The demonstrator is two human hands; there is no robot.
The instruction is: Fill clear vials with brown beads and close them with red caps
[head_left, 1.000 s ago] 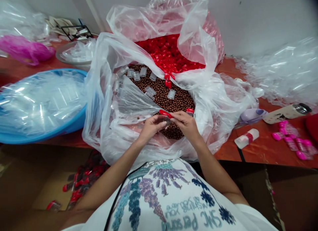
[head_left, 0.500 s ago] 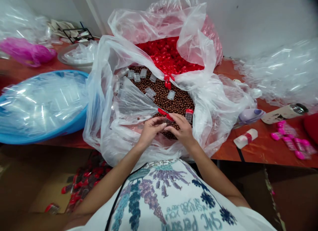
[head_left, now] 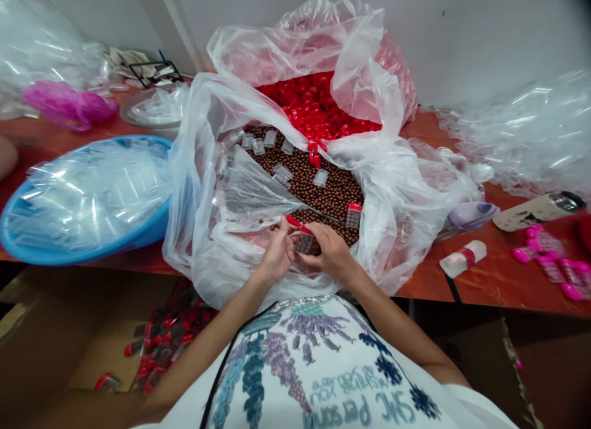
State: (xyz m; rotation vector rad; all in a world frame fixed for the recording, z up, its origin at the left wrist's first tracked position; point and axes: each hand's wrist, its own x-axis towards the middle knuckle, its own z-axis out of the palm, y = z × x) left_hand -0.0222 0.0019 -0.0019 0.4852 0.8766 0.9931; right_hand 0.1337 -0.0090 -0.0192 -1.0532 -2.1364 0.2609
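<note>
Drawn nearside over the beads, my right hand clamps fingers round a container, left hand a red cap.

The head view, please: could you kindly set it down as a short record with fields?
Left hand: red cap at its fingertips
Right hand: holds red-capped container
Below hands: brown beads inside open plastic bag
On beads: clear containers, another capped container
Behind: red pieces in second bag
Left side: blue basin of clear plastic pieces
</note>
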